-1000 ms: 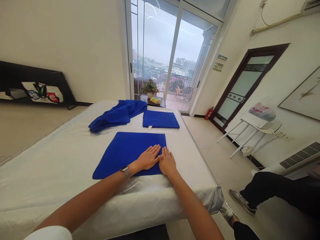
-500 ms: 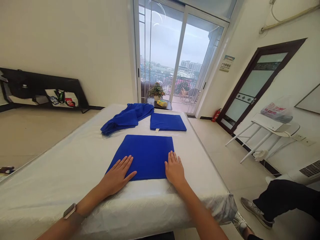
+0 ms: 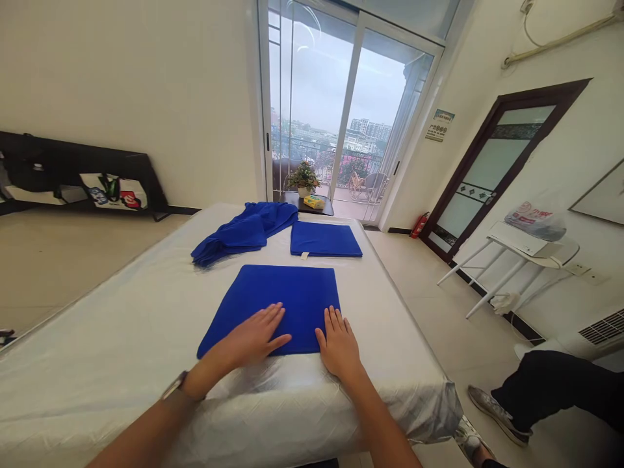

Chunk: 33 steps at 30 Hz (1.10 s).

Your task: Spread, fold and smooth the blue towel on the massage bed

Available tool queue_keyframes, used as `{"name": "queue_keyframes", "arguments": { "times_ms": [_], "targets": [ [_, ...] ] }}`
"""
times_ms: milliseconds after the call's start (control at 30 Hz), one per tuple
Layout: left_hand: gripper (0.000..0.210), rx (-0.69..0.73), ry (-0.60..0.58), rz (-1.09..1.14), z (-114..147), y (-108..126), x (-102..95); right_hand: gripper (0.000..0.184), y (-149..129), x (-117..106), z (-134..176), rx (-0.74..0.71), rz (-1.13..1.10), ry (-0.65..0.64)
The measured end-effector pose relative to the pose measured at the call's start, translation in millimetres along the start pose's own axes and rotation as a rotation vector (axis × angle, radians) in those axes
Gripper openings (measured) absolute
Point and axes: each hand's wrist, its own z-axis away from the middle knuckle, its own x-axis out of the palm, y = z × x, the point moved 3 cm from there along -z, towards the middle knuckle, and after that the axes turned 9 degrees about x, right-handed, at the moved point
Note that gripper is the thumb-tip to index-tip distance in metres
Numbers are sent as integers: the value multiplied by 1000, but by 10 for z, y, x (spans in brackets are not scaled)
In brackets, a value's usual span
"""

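Apart, hands on blue cloth

cool daylight enters through the sliding glass door well ahead of the right hand, curved reflections marking its glass. left of the left hand, which is slightly blurred, the white sheet shines faintly. right of the right hand, wide-angle distortion tilts the brown-framed door and dark trousers sink into shadow.

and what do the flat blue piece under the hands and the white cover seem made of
The flat blue piece is probably cloth: matte, showing no glare. The white cover looks like thin plastic, semi-glossy with shiny creases, though coated cloth is possible.
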Motion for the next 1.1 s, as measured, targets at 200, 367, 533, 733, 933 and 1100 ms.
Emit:
{"name": "queue_keyframes", "arguments": {
  "times_ms": [200, 367, 533, 733, 933, 1100],
  "targets": [
    [75, 242, 83, 57, -686, 736, 107, 62, 13, -14, -5, -12, 36, -34],
    [71, 232, 110, 58, -499, 581, 206, 63, 9, -14, -6, -8, 30, -23],
    [70, 47, 61, 32, 111, -33, 126, 64, 9, -13, 4, -1, 17, -21],
    [72, -174, 130, -69, 751, -377, 174, 64, 35, -10, -24, -7, 25, -38],
    [65, -161, 167, -107, 856, -306, 221, 62, 47, -27, -17, -16, 48, -52],
    [69, -170, 219, -129, 838, -257, 183, 62, 11, -97, -21, -25, 68, -57]
  ]
}}
